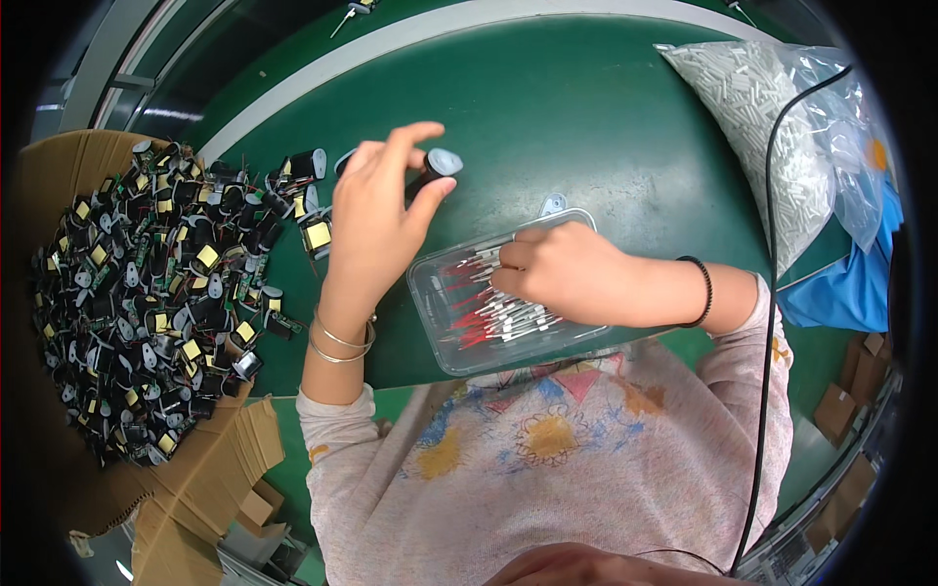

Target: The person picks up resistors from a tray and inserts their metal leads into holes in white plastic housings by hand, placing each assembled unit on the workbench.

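My left hand (376, 200) is raised over the table, its thumb and fingers closed round a small black cylindrical part with a grey end cap (445, 162). The index finger stretches out above it. My right hand (562, 272) reaches into a clear plastic box (445, 366). Its fingers are curled down at the short red and white wire leads (489, 313) lying there, and the fingertips are hidden. Just beyond the box's far rim lies a small light-grey plastic piece (553, 203).
At the left, a cardboard box (73, 151) is heaped with black parts bearing yellow pads and wires (161, 293). Several similar parts (318, 236) lie beside my left wrist. A clear bag of white tubes (743, 117) sits at the far right, where a black cable (771, 225) hangs down.
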Demonstrator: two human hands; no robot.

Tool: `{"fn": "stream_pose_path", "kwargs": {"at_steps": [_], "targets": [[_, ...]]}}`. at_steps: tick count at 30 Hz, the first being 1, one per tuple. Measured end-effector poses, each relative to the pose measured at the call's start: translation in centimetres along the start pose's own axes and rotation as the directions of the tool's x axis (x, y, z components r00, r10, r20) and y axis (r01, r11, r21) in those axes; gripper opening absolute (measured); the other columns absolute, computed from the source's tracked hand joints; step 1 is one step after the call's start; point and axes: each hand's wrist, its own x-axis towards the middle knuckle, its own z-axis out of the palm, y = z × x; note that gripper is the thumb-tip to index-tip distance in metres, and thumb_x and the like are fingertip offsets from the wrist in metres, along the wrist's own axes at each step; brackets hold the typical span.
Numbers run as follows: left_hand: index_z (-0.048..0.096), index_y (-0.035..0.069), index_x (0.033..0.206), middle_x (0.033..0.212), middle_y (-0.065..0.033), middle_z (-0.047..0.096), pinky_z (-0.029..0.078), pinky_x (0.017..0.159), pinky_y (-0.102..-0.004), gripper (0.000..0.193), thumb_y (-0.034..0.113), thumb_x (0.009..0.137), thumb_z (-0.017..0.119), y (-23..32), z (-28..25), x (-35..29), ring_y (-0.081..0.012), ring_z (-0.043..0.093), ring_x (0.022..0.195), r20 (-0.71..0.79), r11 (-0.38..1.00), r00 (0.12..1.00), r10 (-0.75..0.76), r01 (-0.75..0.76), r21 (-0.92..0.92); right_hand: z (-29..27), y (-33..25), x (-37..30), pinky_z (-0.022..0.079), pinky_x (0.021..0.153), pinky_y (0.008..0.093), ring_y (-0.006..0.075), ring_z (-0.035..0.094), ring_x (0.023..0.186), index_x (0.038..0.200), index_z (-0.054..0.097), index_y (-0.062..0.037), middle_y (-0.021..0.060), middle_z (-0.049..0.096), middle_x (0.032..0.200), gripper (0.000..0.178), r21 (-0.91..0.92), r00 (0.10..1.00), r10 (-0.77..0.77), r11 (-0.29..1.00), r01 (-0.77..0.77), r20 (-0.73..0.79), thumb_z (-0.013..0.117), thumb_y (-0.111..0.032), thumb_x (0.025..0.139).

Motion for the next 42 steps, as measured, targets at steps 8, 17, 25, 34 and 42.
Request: {"fn": "stream_pose_path", "kwargs": {"at_steps": [8, 17, 25, 34, 42], "targets": [[0.063, 0.007, 0.098, 0.092, -0.0080, 0.064, 0.045, 0.078, -0.0334, 0.035, 0.005, 0.064, 0.071, 1.7, -2.2, 1.0, -0.0247, 0.055, 0.093, -0.160, 0.946, 0.938, 0.307, -0.320, -0.061, 3.0, -0.9, -0.2, 0.050, 0.056, 0.0275, 0.0163, 0.055, 0.079, 0.077, 0.058, -0.0056, 0.0023, 0.053, 0.077, 0.012, -0.287, 0.999, 0.010, 0.958, -0.019, -0.034, 0.057, -0.010, 0.066], [0.047, -0.004, 0.111, 0.110, -0.0192, 0.052, 0.046, 0.084, -0.0338, 0.039, 0.019, 0.083, 0.061, 0.9, -3.1, 0.3, -0.0232, 0.059, 0.094, -0.181, 0.611, 0.954, 0.239, -0.293, -0.735, -6.2, 0.3, 0.0, 0.047, 0.063, 0.0324, 0.0233, 0.058, 0.074, 0.085, 0.059, -0.0039, 0.0072, 0.058, 0.082, 0.014, 0.328, 0.957, 0.065, 0.944, 0.034, -0.284, 0.061, -0.005, 0.072], [0.065, 0.006, 0.091, 0.109, -0.0085, 0.056, 0.031, 0.097, -0.0442, 0.032, 0.025, 0.066, 0.069, 2.9, -5.3, 0.6, -0.0328, 0.040, 0.116, 0.206, 0.907, 0.912, 0.354, -0.281, -0.314, -7.5, 0.5, 0.4, 0.045, 0.058, 0.0292, 0.0212, 0.055, 0.065, 0.085, 0.063, -0.0046, 0.0049, 0.057, 0.079, 0.018, -0.023, 0.854, 0.105, 0.990, -0.136, -0.510, 0.062, -0.003, 0.067], [0.067, 0.006, 0.091, 0.098, -0.0066, 0.056, 0.036, 0.092, -0.0409, 0.034, 0.019, 0.060, 0.072, 3.2, -4.3, 0.4, -0.0305, 0.046, 0.108, 0.196, 0.874, 0.926, 0.323, -0.213, -0.436, -8.8, 0.0, 0.9, 0.046, 0.055, 0.0262, 0.0166, 0.058, 0.067, 0.086, 0.065, -0.0034, 0.0059, 0.061, 0.079, 0.027, 0.217, 0.823, 0.132, 0.976, -0.011, -0.553, 0.071, 0.000, 0.060], [0.068, 0.006, 0.093, 0.100, -0.0077, 0.057, 0.035, 0.093, -0.0404, 0.036, 0.028, 0.064, 0.072, 3.2, -3.8, 0.1, -0.0294, 0.047, 0.108, 0.136, 0.769, 0.917, 0.375, -0.226, -0.598, -7.5, 1.1, 1.4, 0.051, 0.059, 0.0238, 0.0153, 0.064, 0.070, 0.085, 0.067, -0.0026, 0.0060, 0.067, 0.080, 0.016, 0.557, 0.750, 0.214, 0.795, 0.238, -0.626, 0.070, -0.001, 0.069]]}}
